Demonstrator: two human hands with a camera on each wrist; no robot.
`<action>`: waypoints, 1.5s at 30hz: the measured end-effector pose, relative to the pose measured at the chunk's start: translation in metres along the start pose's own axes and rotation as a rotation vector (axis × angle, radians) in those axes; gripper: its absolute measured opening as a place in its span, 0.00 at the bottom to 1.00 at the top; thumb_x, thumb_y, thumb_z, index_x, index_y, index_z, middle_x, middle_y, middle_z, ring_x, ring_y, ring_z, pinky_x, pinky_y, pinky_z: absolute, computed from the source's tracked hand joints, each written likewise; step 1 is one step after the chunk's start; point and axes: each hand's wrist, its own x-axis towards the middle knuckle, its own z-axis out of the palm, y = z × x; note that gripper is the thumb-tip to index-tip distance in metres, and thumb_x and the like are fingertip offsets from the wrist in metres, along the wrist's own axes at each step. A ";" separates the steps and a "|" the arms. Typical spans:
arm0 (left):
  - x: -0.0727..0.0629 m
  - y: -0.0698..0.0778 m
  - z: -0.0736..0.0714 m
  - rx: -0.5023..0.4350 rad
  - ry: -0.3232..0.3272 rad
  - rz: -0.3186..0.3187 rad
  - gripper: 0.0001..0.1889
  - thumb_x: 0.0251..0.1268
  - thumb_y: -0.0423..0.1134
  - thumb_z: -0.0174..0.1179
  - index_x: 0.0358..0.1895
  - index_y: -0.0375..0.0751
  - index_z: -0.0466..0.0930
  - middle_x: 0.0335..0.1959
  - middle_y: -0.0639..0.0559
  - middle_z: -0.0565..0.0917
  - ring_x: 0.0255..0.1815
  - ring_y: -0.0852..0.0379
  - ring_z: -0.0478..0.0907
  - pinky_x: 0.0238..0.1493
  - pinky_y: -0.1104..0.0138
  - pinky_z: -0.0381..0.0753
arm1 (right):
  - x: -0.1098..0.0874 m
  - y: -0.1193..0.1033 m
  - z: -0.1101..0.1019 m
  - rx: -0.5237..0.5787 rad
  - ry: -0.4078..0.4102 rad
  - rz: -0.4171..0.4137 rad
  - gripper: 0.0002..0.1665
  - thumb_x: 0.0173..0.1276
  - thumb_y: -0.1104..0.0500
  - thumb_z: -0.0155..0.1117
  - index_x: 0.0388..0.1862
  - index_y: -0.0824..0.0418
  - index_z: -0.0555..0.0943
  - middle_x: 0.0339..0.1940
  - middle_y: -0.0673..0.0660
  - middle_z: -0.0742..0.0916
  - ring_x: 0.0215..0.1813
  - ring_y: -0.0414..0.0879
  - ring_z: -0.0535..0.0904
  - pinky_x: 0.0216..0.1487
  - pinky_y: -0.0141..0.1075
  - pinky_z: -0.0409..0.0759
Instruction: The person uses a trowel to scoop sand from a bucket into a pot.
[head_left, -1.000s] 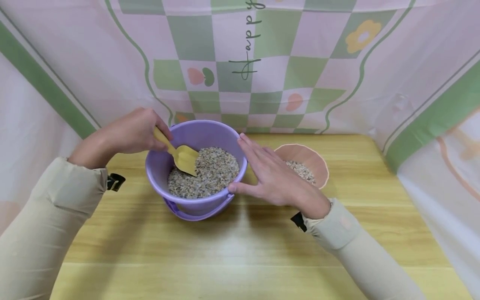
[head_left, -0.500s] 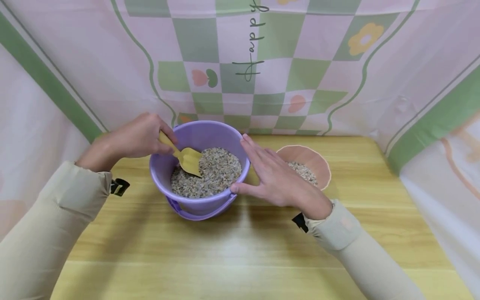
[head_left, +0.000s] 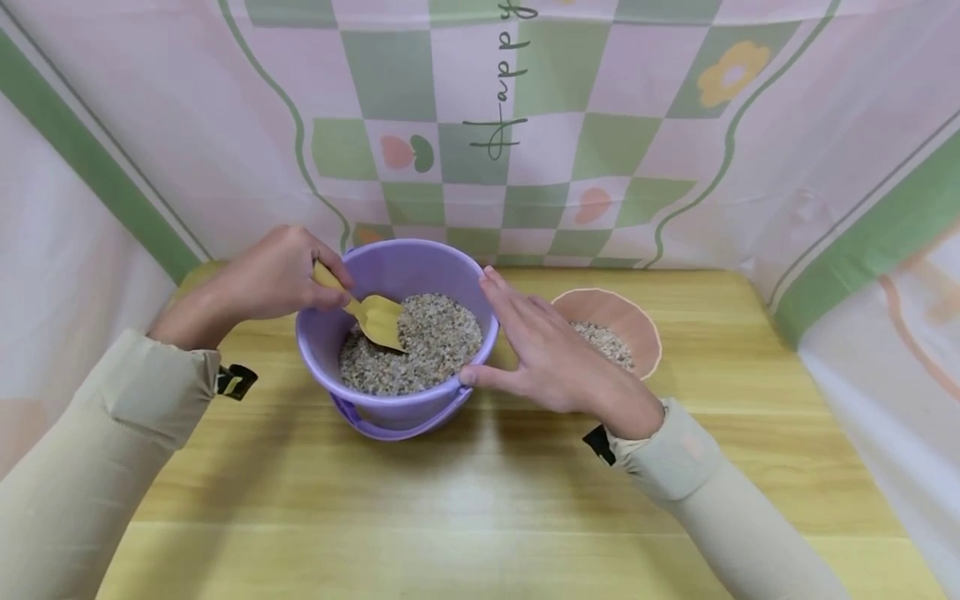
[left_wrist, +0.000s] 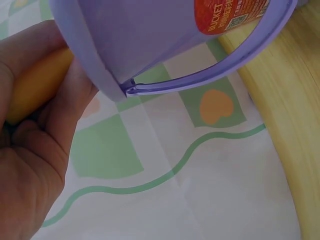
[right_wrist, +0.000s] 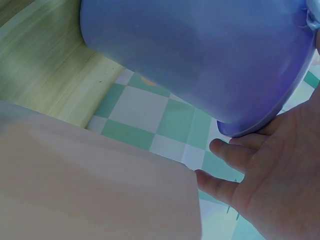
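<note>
A purple bucket (head_left: 397, 405) stands on the table, holding a bed of small mixed-colour gravel (head_left: 435, 342). The left hand (head_left: 273, 275) grips the handle of a yellow toy shovel (head_left: 378, 321) over the bucket's left rim, and the blade's front edge lies in the gravel. In the left wrist view, curled fingers wrap the yellow handle (left_wrist: 40, 85). The right hand (head_left: 551, 354) rests against the bucket's right rim with its fingers extended and thumb spread. Behind that hand a pink bowl (head_left: 637, 333) with some gravel in it is partly hidden.
The bucket's handle (head_left: 401, 433) hangs down at its front. Beneath everything is a wood-grain table (head_left: 465, 517). A checkered cloth backdrop (head_left: 472, 150) rises directly behind the table's far edge, with cloth at both sides too.
The view shifts slightly, so the bucket and hands appear a little further right than one second ago. The shovel blade stays in the gravel, and the right hand keeps its place on the rim.
</note>
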 end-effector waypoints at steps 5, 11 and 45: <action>0.000 0.000 0.003 -0.025 0.004 0.010 0.07 0.53 0.33 0.73 0.36 0.38 0.90 0.37 0.41 0.88 0.24 0.55 0.84 0.23 0.67 0.85 | 0.001 -0.001 0.001 -0.002 0.003 -0.015 0.63 0.65 0.21 0.47 0.82 0.51 0.32 0.82 0.48 0.37 0.82 0.49 0.42 0.79 0.55 0.47; 0.001 0.000 0.005 -0.041 0.019 0.028 0.06 0.53 0.34 0.72 0.35 0.39 0.90 0.37 0.42 0.88 0.23 0.55 0.83 0.21 0.67 0.85 | 0.001 -0.001 0.000 -0.005 -0.006 0.000 0.63 0.64 0.20 0.46 0.82 0.50 0.31 0.81 0.46 0.36 0.82 0.48 0.41 0.80 0.54 0.47; 0.003 -0.007 0.014 -0.199 0.033 -0.059 0.07 0.53 0.36 0.74 0.35 0.39 0.90 0.25 0.49 0.89 0.26 0.52 0.86 0.31 0.68 0.87 | 0.001 0.001 0.001 -0.013 0.005 -0.005 0.62 0.66 0.21 0.46 0.82 0.51 0.31 0.82 0.48 0.37 0.82 0.50 0.42 0.79 0.54 0.48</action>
